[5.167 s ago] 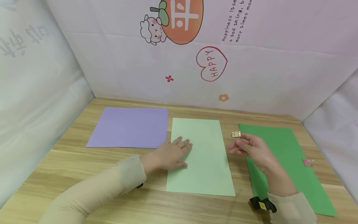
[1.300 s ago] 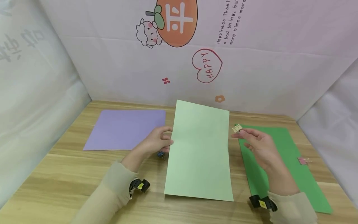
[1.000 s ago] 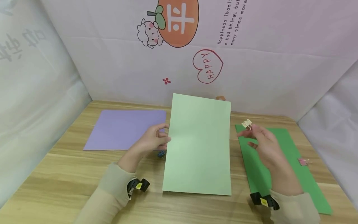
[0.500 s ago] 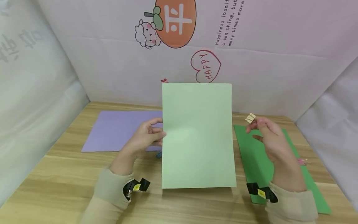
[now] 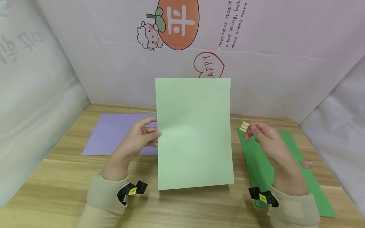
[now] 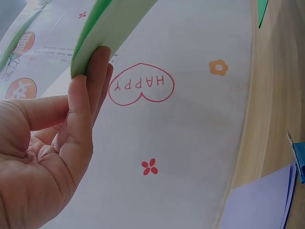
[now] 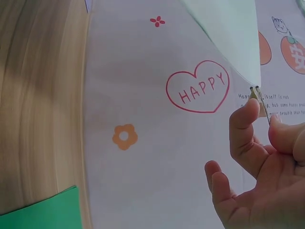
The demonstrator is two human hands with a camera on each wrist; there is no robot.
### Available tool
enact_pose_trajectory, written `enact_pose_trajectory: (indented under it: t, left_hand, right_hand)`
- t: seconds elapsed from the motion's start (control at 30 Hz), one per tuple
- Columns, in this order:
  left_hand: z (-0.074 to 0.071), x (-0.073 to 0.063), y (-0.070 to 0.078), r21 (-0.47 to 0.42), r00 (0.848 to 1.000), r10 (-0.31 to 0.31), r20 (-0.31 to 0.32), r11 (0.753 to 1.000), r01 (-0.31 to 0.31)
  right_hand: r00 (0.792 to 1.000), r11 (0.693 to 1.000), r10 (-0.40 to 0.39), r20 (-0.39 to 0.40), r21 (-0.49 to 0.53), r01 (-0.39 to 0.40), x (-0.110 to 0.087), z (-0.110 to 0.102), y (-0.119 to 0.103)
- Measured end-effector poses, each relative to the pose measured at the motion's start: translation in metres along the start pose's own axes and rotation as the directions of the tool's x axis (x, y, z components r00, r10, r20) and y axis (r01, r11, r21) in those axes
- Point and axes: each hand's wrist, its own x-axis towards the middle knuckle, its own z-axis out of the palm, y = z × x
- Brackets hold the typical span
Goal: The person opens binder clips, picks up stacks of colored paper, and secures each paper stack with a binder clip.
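A pale green sheet of paper is held raised, its face toward the head camera. My left hand pinches its left edge, thumb in front and fingers behind. In the left wrist view the sheet's edge shows between thumb and fingers. My right hand pinches a gold binder clip by its wire handles, a short way right of the paper's right edge. The right wrist view shows the clip edge-on between thumb and forefinger, overlapping a corner of the paper; the other fingers curl loosely.
Purple paper lies behind the left hand. Dark green paper with a pink binder clip on its right side lies under the right forearm. A blue binder clip sits by the purple paper. A printed white cloth hangs behind the table.
My left hand, flat on the pale green paper at first, has gripped its left edge, lifted it and brought it left. My right hand rose rightward with the gold clip, then came back left.
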Motion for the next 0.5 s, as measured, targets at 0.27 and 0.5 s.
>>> enact_pose_trajectory:
  t: [0.27, 0.5]
  left_hand:
    - [0.0004, -0.0025, 0.0016, 0.002, 1.000, 0.007, 0.011, 1.000, -0.007]
    - [0.0014, -0.0024, 0.0014, 0.015, 1.000, -0.007, 0.011, 1.000, 0.007]
  right_hand:
    - [0.998, 0.999, 0.049, 0.034, -0.007, -0.049, 0.0034, 0.0051, 0.0012]
    - [0.997, 0.996, 0.056, 0.049, -0.066, -0.052, 0.0028, 0.0075, -0.0002]
